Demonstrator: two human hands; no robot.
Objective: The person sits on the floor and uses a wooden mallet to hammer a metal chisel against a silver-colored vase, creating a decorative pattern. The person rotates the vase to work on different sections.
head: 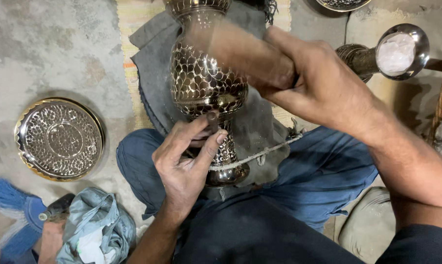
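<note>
In the head view, an embossed metal vase (201, 80) is being steadied across the lap on a grey cloth (155, 44). A short dark punch (213, 122) is being pinched between thumb and fingers of the left hand (184, 164), its tip set against the vase's waist just above that hand. A blurred wooden mallet (240, 51) is being gripped in the closed right hand (319, 85), up and to the right of the punch. Judged from this, the punch is best being kept square to the metal and the blows light. An embossed round plate (59, 139) is lying on the floor well to the left.
</note>
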